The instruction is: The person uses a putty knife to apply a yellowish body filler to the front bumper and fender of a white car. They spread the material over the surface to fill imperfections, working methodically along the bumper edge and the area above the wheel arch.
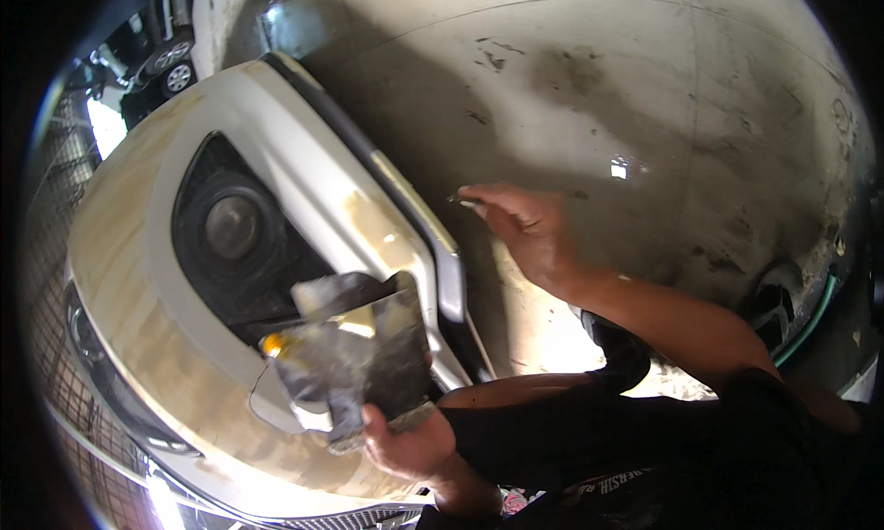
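Observation:
My left hand (412, 441) grips a stained grey bundle of flat, creased pieces (364, 364), with a yellow blob (273, 345) at its left end, over a car bumper. The bumper (138, 244) is white with sanded, tan patches and has a dark recess round a round fog lamp (230, 226). My right hand (525, 226) is raised just beyond the bumper's black-trimmed edge (414, 208), fingertips pinched on a small dark thing (458, 200), too small to name.
The stained concrete floor (645, 97) spans the upper right. A green hose (807, 318) lies at the right near my dark footwear (773, 304). A wheel (177, 77) shows at the upper left, and a metal grating (57, 217) runs along the left.

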Demonstrator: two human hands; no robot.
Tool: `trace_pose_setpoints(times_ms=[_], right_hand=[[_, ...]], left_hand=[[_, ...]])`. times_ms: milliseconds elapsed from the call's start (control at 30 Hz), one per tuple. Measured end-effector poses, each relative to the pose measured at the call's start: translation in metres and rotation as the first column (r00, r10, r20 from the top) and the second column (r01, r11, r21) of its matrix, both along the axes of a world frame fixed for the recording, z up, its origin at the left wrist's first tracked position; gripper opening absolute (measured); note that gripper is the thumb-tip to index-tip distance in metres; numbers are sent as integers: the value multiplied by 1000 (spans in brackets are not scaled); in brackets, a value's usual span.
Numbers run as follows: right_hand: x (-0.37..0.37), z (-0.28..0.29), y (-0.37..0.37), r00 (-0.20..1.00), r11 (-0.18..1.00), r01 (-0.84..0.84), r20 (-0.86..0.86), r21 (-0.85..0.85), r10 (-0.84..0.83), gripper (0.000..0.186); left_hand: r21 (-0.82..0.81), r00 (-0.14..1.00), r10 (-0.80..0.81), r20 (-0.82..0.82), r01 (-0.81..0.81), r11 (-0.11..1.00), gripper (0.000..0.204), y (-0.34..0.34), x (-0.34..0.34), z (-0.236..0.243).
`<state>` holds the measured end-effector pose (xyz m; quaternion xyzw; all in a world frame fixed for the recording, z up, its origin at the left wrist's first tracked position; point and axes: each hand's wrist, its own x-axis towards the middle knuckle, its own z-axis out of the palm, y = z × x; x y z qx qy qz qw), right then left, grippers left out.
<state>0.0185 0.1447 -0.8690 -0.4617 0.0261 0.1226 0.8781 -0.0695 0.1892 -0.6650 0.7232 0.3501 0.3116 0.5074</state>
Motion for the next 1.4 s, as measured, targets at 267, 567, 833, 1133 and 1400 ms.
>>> trace_pose_setpoints(times_ms=[267,567,833,1133,1400], right_hand=[[24,76,-39,944,983,98,326,-157,-42,29],[24,85,-29,897,953,122,442,-278,14,33],[16,77,-23,896,982,-81,419,-173,148,24],[76,-13,53,953,930,111,302,-350,0,20],[92,-16,95,934,955,84,357,-284,24,33]], left_hand=[[113,997,82,1,-82,990,45,-12,19,-16],[127,995,36,-93,-24,992,46,-23,27,-22],[390,990,72,-122,-19,921,39,-7,17,-27],[331,999,18,40,-30,943,40,5,-2,-10],[212,998,-3,62,-10,977,50,6,-16,-3]])
